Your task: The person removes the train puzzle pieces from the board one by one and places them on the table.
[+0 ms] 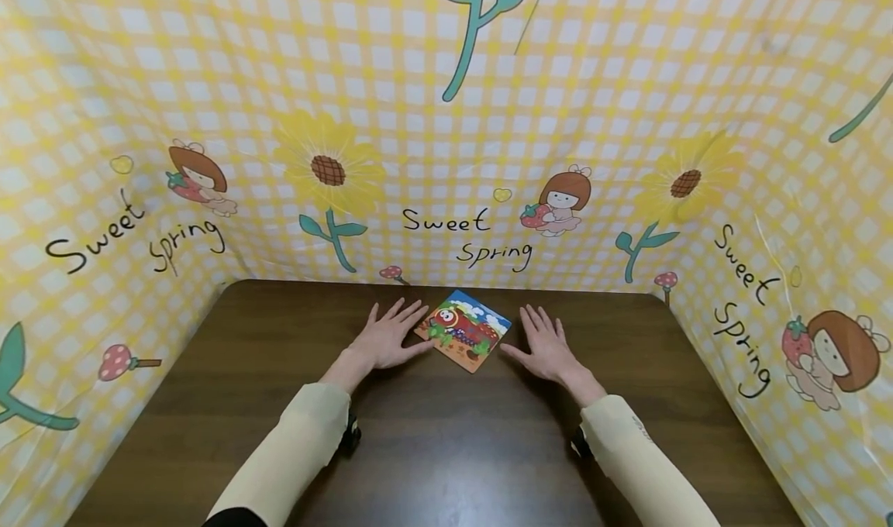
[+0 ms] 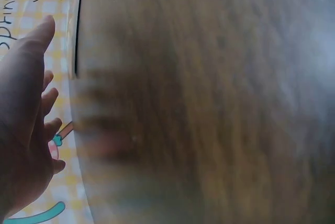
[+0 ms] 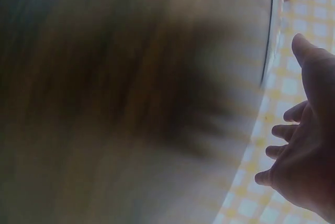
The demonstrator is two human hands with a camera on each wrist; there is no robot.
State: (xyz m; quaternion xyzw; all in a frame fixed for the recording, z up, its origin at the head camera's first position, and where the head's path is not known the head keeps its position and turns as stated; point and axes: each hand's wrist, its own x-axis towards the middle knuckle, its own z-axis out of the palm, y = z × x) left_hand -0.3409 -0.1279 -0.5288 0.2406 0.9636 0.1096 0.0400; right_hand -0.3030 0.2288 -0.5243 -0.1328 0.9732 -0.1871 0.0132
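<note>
A thin square board with a bright cartoon picture of a red smiling character under a blue sky lies on the brown table, one corner pointing to the back wall. Beside its left corner is my left hand, palm down with fingers spread, the thumb tip right at the board's edge. On the other side my right hand has its fingers extended too, its thumb close to the right edge. Both wrist views show the left hand and right hand with straight fingers and nothing held.
The dark wooden table reaches back to a yellow checked cloth printed with flowers and "Sweet Spring". That cloth also rises along the left and right sides. Pale sleeves cover the forearms, with a black wrist device at the left cuff.
</note>
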